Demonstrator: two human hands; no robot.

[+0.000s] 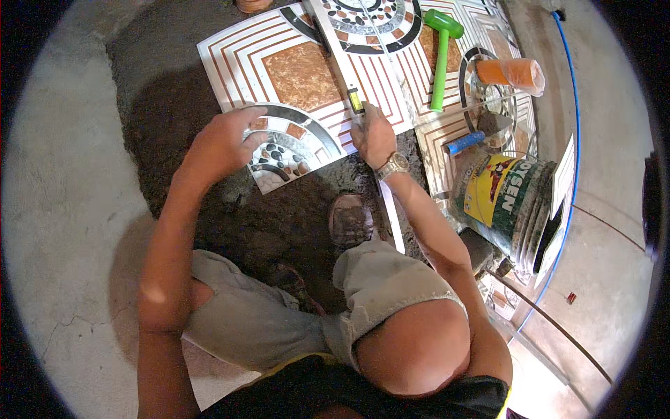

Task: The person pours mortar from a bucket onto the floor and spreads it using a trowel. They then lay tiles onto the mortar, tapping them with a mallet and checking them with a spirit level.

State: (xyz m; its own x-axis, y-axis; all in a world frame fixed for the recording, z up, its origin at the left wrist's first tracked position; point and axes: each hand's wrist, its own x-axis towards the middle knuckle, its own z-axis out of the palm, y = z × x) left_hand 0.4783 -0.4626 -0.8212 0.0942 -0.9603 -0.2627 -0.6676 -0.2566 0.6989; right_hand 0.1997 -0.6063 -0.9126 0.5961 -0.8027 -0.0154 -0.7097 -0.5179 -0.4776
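Note:
A patterned floor tile (299,75), white with brown stripes and a pebble motif, lies on dark wet mortar. My left hand (222,142) is at its left edge, thumb and fingers spread and touching the top face. Across the tile's right part runs a long straight spirit level (333,54) with a yellow-green vial. My right hand (375,136), wearing a wristwatch, closes around the level just below the vial. The level's near end (392,220) reaches past the tile toward my right knee. The undersides of my fingers are hidden.
On the tiles at right lie a green mallet (441,56), an orange cylinder in plastic (508,74) and a blue-handled trowel (466,142). A bucket (506,202) lies tipped on its side. A blue hose (574,91) runs along the right. Mortar (164,105) surrounds the tile.

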